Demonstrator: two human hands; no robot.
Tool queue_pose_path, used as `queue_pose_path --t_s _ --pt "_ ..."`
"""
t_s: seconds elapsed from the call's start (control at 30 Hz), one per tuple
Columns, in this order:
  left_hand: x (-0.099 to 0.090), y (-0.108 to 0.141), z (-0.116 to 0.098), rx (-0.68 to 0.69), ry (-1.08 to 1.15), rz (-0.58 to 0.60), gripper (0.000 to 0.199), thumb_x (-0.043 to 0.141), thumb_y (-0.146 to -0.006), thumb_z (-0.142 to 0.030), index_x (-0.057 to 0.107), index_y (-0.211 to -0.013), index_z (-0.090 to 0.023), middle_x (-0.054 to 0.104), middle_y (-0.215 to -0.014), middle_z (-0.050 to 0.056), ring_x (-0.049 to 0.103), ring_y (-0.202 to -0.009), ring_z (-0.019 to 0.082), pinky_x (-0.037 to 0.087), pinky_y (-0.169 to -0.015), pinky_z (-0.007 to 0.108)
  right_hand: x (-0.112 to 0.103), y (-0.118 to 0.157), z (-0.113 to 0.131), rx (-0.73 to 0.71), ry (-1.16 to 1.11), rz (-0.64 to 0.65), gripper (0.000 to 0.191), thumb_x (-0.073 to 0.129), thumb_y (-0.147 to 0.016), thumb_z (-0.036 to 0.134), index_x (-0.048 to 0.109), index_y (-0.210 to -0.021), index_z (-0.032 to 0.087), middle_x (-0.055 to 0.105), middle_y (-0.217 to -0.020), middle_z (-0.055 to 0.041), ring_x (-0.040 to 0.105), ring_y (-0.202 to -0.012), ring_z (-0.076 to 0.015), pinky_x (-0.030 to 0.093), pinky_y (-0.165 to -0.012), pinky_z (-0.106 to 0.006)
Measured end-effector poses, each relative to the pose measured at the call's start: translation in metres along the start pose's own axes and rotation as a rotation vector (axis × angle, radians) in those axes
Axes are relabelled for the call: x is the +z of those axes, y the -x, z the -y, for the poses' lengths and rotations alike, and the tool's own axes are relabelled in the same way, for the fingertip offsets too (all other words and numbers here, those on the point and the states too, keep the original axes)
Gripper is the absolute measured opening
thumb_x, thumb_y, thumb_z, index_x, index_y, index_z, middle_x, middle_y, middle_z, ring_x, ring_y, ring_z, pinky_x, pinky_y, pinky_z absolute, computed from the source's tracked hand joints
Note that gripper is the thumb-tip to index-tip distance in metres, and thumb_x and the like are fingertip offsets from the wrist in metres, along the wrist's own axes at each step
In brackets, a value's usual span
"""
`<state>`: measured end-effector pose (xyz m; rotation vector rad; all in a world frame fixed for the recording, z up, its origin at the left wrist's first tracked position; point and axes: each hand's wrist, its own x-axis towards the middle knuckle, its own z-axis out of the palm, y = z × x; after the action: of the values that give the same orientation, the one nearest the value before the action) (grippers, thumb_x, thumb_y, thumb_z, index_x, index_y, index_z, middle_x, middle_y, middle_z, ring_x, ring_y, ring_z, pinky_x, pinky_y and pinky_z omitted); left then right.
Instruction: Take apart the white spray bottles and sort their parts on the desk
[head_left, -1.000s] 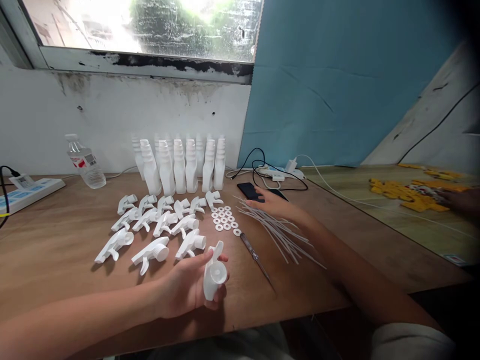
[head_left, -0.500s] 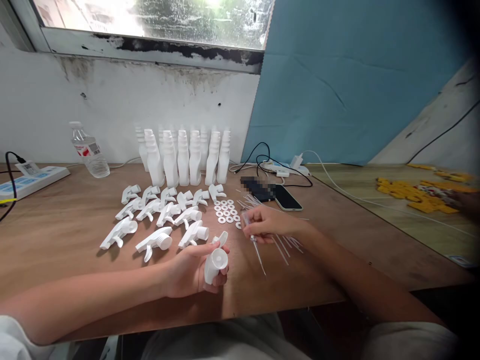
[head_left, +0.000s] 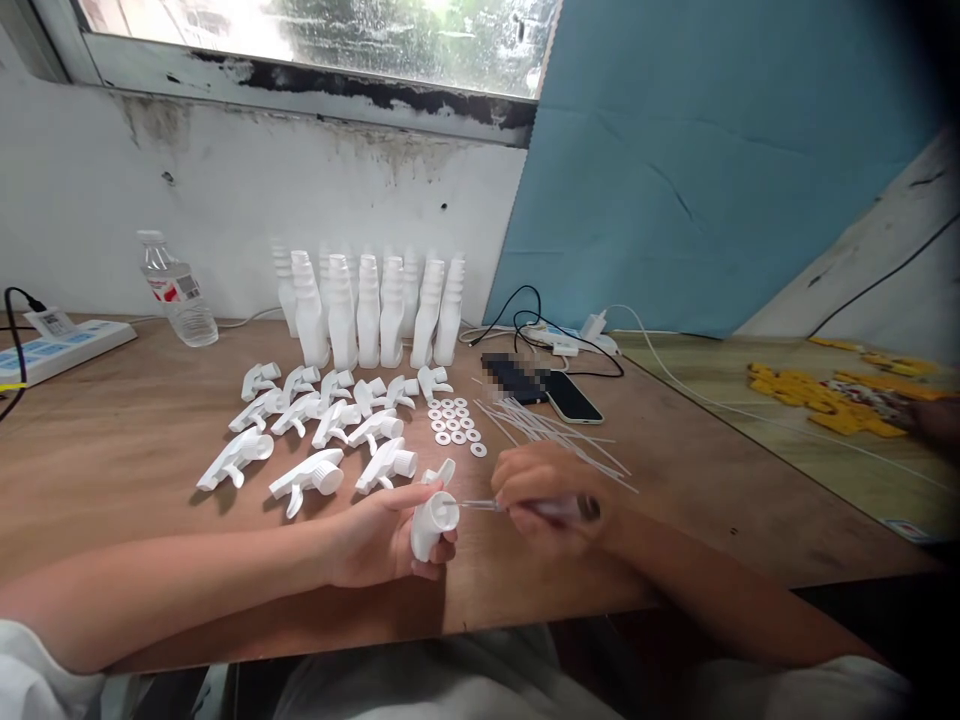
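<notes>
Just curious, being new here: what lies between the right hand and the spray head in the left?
In the head view, a screwdriver-like tool's shaft spans from the right hand to the round opening of the spray head.

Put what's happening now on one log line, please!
left grip: holds white spray head | right grip: holds screwdriver, tip at spray head's opening | table: white rings, thin tubes

From the head, our single view looks forward and down, close over the desk, whose front edge crosses the lower frame; the window sits farther off, upper left.
</notes>
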<state>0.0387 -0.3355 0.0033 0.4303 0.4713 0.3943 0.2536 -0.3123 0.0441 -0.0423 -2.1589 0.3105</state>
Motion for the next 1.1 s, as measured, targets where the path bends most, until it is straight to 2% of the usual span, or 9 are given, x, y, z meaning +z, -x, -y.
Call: queue_pose_path --t_s 0.1,0.23,0.3,0.43,0.53,0.6,0.77,0.97,1.1 --pt "-0.001 -0.003 -0.001 0.033 0.023 0.008 0.03 0.059 -0.085 -0.038 0.058 -0.079 -0.009 0.058 -0.076 0.007 0.054 -0.068 0.014 0.036 -0.06 0.024 0.004 0.0 0.008 -0.222 0.27 0.103 0.011 0.041 -0.09 0.02 0.05 -0.089 0.016 0.062 -0.072 -0.006 0.057 -0.063 -0.0141 0.044 -0.054 -0.026" --pt "0.0 -0.003 0.0 0.051 0.023 0.017 0.032 0.057 -0.086 -0.04 0.058 -0.081 -0.009 0.057 -0.076 0.007 0.054 -0.071 0.014 0.039 -0.065 0.026 0.006 0.0 0.013 -0.243 0.389 0.26 0.01 0.039 -0.091 0.019 0.047 -0.085 0.017 0.059 -0.067 -0.0045 0.054 -0.057 -0.0137 0.039 -0.051 -0.027" --pt "0.0 -0.002 0.0 0.037 0.015 0.023 0.032 0.055 -0.087 -0.039 0.058 -0.082 -0.008 0.057 -0.076 0.007 0.053 -0.068 0.013 0.04 -0.069 0.028 0.007 -0.001 0.012 -0.215 0.298 0.199 0.01 0.039 -0.091 0.02 0.045 -0.084 0.018 0.058 -0.066 -0.0033 0.051 -0.054 -0.012 0.037 -0.049 -0.025" --pt "0.001 -0.001 0.0 0.033 -0.001 0.029 0.024 0.053 -0.089 -0.031 0.057 -0.084 -0.008 0.057 -0.074 0.004 0.047 -0.058 0.008 0.04 -0.067 0.027 0.009 -0.004 0.005 -0.014 0.018 0.052 0.008 0.038 -0.089 0.019 0.045 -0.085 0.018 0.057 -0.067 -0.001 0.052 -0.056 -0.0081 0.039 -0.052 -0.019" --pt "0.001 -0.001 0.0 0.038 0.003 0.026 0.02 0.054 -0.089 -0.028 0.057 -0.086 -0.008 0.055 -0.073 0.003 0.045 -0.057 0.007 0.038 -0.063 0.024 0.012 -0.004 0.003 0.075 -0.03 0.0 0.006 0.041 -0.087 0.015 0.046 -0.084 0.018 0.054 -0.063 0.0017 0.05 -0.055 -0.0062 0.04 -0.053 -0.017" --pt "0.001 -0.001 0.0 0.034 0.002 0.024 0.02 0.053 -0.089 -0.027 0.057 -0.086 -0.008 0.055 -0.072 0.003 0.045 -0.057 0.007 0.037 -0.062 0.023 0.015 -0.004 0.004 0.074 0.012 0.002 0.006 0.043 -0.085 0.013 0.045 -0.083 0.018 0.053 -0.062 0.0025 0.048 -0.052 -0.0058 0.038 -0.051 -0.016" --pt "-0.001 0.0 -0.001 0.034 0.016 0.03 0.028 0.052 -0.089 -0.032 0.057 -0.077 -0.007 0.05 -0.063 0.002 0.043 -0.055 0.007 0.036 -0.06 0.021 0.02 -0.002 0.008 -0.072 0.14 0.026 0.008 0.043 -0.084 0.013 0.042 -0.08 0.019 0.053 -0.059 0.0017 0.049 -0.052 -0.008 0.039 -0.051 -0.019" --pt "-0.004 0.0 -0.003 -0.022 -0.013 0.007 0.032 0.052 -0.087 -0.033 0.061 -0.078 -0.004 0.046 -0.055 0.001 0.034 -0.047 0.005 0.029 -0.049 0.018 0.02 0.015 0.004 0.53 -0.108 -0.132 0.015 0.043 -0.092 0.026 0.047 -0.08 0.018 0.056 -0.059 0.0005 0.053 -0.047 -0.0078 0.042 -0.045 -0.018" --pt "-0.004 0.0 -0.004 -0.029 -0.024 -0.007 0.036 0.052 -0.086 -0.035 0.062 -0.074 -0.002 0.04 -0.047 -0.001 0.028 -0.043 0.004 0.025 -0.044 0.016 0.017 0.017 0.007 0.515 -0.081 -0.074 0.021 0.045 -0.091 0.029 0.052 -0.076 0.016 0.059 -0.059 -0.0013 0.054 -0.049 -0.0088 0.045 -0.047 -0.02"
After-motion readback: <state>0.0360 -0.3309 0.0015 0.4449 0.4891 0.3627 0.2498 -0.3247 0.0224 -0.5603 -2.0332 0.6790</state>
